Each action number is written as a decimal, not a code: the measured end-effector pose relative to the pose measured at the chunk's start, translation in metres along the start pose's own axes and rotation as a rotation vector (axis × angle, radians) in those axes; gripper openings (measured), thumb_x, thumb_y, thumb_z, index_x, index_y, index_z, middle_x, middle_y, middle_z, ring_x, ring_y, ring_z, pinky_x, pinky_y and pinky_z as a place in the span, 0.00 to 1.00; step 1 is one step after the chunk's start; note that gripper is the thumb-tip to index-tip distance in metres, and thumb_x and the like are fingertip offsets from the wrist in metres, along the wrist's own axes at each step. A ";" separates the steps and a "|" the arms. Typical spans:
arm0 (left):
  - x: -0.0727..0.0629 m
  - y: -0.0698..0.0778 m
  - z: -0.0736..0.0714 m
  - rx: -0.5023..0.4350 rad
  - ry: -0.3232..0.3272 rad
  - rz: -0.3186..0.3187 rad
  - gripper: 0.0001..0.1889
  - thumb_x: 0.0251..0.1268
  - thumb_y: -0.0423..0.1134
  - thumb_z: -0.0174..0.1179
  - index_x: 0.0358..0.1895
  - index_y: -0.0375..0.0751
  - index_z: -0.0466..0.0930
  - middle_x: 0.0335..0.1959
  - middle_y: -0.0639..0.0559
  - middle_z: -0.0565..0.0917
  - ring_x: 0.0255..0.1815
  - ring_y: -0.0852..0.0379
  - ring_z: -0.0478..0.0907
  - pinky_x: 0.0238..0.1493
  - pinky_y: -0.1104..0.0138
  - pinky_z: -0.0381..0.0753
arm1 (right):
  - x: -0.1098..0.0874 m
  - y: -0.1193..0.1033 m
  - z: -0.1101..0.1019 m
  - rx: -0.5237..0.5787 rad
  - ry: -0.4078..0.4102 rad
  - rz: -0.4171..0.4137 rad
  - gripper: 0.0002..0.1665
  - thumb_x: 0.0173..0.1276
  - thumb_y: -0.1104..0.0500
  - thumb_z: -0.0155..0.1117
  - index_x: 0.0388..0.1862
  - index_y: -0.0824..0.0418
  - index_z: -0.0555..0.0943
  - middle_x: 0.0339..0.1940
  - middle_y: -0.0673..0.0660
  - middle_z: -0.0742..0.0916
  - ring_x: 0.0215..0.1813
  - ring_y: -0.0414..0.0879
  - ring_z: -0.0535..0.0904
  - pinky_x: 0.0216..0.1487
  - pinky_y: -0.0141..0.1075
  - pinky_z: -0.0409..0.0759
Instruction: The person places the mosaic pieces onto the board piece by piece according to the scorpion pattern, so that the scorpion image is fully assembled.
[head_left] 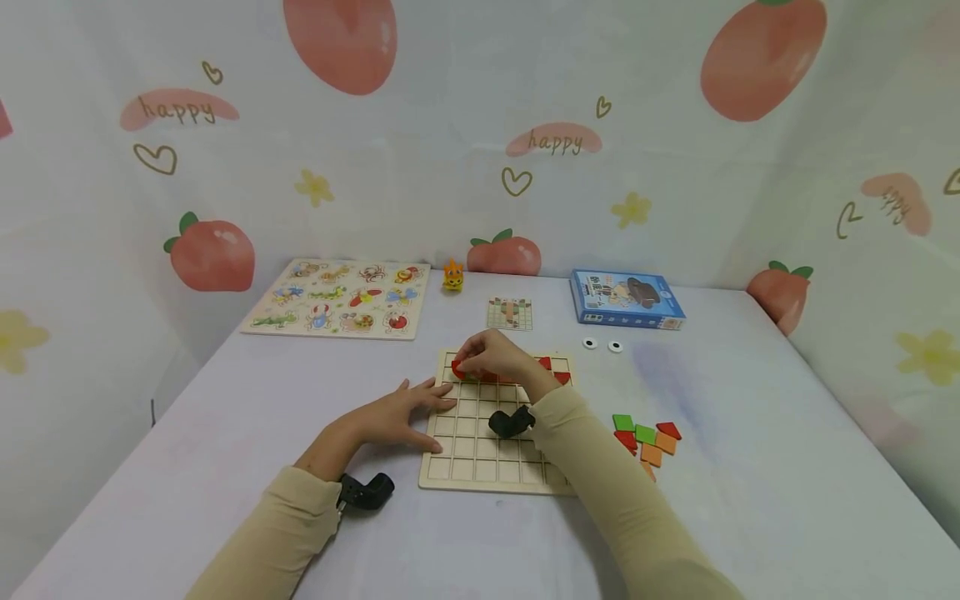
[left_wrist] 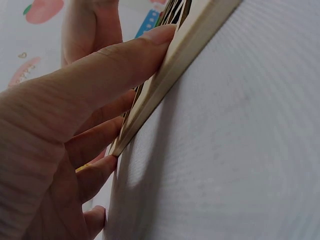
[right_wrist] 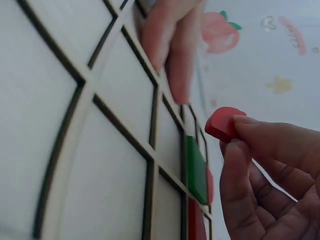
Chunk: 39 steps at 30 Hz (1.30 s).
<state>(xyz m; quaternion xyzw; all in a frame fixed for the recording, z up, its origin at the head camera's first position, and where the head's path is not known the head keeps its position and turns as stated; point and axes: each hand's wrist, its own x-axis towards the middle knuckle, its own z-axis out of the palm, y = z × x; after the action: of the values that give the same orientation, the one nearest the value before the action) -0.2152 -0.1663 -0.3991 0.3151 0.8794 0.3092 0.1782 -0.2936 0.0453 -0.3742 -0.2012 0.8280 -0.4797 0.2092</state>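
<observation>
A wooden grid board [head_left: 465,448] lies on the table with its squares outlined by raised strips. My right hand [head_left: 497,355] is over its top left part, pinching a small red tile with a rounded edge [right_wrist: 225,123] between thumb and fingertip, held off the board. A green tile [right_wrist: 196,170] and a red tile [right_wrist: 196,220] sit in the grid close by. More red tiles [head_left: 561,377] lie along the top rows, partly hidden by the right hand. My left hand [head_left: 390,414] rests spread along the board's left edge, thumb [left_wrist: 125,62] and fingertips touching it.
Right of the board lie loose green, orange and red tiles [head_left: 645,434]. Two eye discs [head_left: 590,342] are beyond its top right corner. Farther back are a pattern card [head_left: 510,314], a blue box [head_left: 628,298], an orange figurine [head_left: 453,275] and an animal puzzle board [head_left: 341,297].
</observation>
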 end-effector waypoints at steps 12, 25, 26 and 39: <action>0.000 0.002 -0.001 0.010 -0.002 0.005 0.37 0.49 0.53 0.69 0.64 0.43 0.70 0.74 0.49 0.57 0.76 0.42 0.41 0.71 0.39 0.30 | 0.017 -0.005 0.010 -0.059 0.056 0.091 0.09 0.61 0.63 0.65 0.39 0.67 0.84 0.30 0.53 0.84 0.27 0.38 0.75 0.29 0.26 0.78; -0.001 0.004 -0.002 0.009 -0.001 0.005 0.37 0.49 0.52 0.69 0.64 0.42 0.70 0.74 0.48 0.56 0.76 0.42 0.41 0.71 0.39 0.30 | 0.019 -0.003 0.017 -0.161 0.101 0.096 0.07 0.59 0.64 0.67 0.35 0.67 0.85 0.26 0.52 0.83 0.24 0.37 0.73 0.26 0.24 0.74; -0.001 0.004 -0.002 0.009 -0.001 0.005 0.37 0.49 0.51 0.69 0.64 0.42 0.70 0.74 0.48 0.56 0.76 0.42 0.41 0.71 0.39 0.30 | 0.019 -0.003 0.017 -0.163 0.099 0.094 0.07 0.59 0.64 0.67 0.34 0.67 0.85 0.25 0.52 0.82 0.24 0.37 0.73 0.26 0.24 0.74; 0.001 -0.001 0.000 0.009 0.000 0.005 0.37 0.48 0.53 0.69 0.64 0.43 0.70 0.74 0.49 0.57 0.77 0.43 0.40 0.71 0.39 0.29 | 0.019 0.000 0.016 -0.209 0.113 0.061 0.06 0.58 0.64 0.68 0.33 0.66 0.85 0.26 0.53 0.85 0.25 0.36 0.74 0.27 0.25 0.75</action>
<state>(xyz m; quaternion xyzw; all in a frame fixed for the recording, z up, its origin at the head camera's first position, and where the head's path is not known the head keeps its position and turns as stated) -0.2160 -0.1665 -0.3994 0.3179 0.8801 0.3056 0.1758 -0.3014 0.0238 -0.3843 -0.1694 0.8898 -0.3946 0.1547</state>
